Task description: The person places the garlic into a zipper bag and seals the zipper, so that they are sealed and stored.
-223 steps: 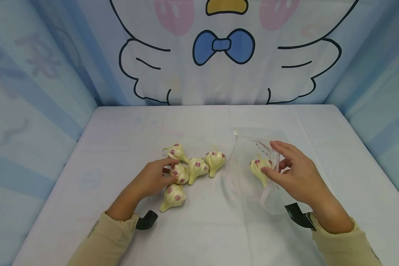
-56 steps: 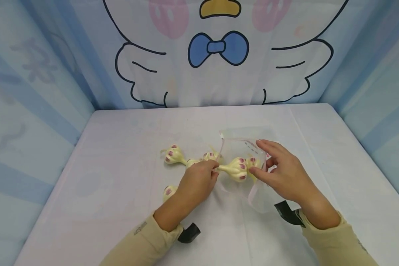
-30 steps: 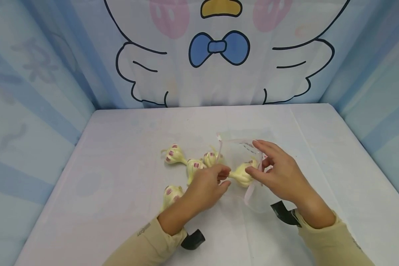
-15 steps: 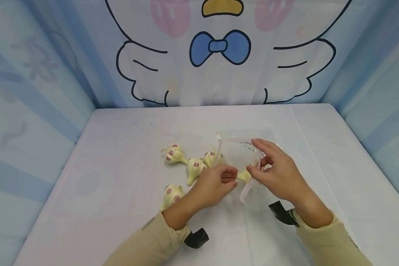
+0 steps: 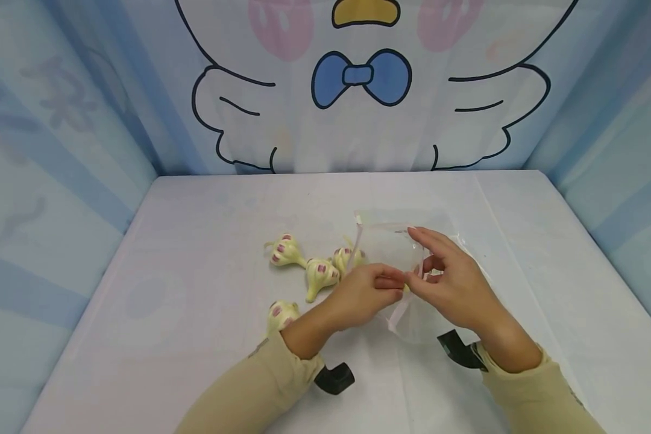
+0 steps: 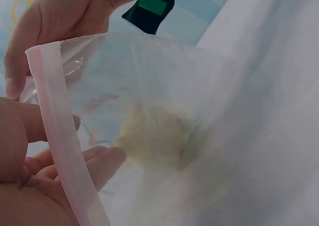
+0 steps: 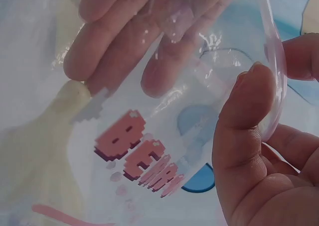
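Clear plastic bag (image 5: 385, 244) with a pinkish strip along its mouth lies on the table, lettering printed on it. My right hand (image 5: 458, 286) pinches the bag's mouth edge between thumb and fingers, holding it apart. My left hand (image 5: 363, 295) reaches into the mouth, fingers extended and grasping nothing. In the left wrist view a pale garlic bulb (image 6: 154, 139) lies in the bag, blurred by the plastic, just past those fingers. The right wrist view shows its stem (image 7: 75, 94) close by a left fingertip; whether they touch I cannot tell. Another bulb in the bag is mostly hidden.
Left of the bag lie loose garlic bulbs: one at the back (image 5: 286, 250), a middle bulb (image 5: 321, 277), one against the bag's edge (image 5: 343, 259), and a front bulb (image 5: 282, 314) partly behind the left forearm. Curtains (image 5: 59, 181) enclose the white table (image 5: 195, 289).
My left hand has carried a garlic bulb from the group rightward into the bag and let go of it. The right hand has shifted slightly left, still holding the bag's edge.
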Available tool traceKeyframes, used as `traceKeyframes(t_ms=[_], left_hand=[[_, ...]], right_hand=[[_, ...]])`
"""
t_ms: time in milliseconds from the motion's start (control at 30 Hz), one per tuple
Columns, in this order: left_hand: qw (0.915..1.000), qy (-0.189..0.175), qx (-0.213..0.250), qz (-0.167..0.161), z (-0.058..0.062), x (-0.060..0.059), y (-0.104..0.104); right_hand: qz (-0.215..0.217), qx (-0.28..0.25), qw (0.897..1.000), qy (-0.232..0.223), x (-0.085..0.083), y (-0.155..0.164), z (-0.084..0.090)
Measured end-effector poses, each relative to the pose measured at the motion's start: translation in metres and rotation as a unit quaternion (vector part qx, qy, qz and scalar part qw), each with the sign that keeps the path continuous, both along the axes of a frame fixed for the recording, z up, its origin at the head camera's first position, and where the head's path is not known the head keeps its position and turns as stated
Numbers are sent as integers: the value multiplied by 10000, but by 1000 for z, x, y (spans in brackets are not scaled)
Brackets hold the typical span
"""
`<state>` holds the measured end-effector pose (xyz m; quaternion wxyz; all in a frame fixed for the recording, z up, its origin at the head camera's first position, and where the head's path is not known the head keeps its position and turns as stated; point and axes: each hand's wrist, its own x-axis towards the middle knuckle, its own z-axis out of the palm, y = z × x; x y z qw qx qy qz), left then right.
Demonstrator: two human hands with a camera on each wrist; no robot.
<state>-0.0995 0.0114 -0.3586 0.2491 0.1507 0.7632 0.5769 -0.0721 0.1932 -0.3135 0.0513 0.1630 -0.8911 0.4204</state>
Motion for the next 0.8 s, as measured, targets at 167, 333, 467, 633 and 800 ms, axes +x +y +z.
traceKeyframes(t_ms=[167, 333, 467, 633, 800], left_hand=[[9975, -563, 412, 70, 0, -5, 5], [9964, -675, 513, 11, 1, -7, 6], [9981, -506, 359, -63, 1, -8, 3], [9996, -211, 132, -113, 4, -7, -6], [10000, 72, -1, -60, 15, -1, -24]], right_hand=[[55, -97, 9999, 32, 1, 0, 1], [2, -73, 9999, 79, 2, 2, 2], [-56, -61, 9999, 98, 2, 3, 3], [-26, -180, 9998, 73, 2, 5, 2], [-54, -180, 9998, 18, 2, 7, 2]])
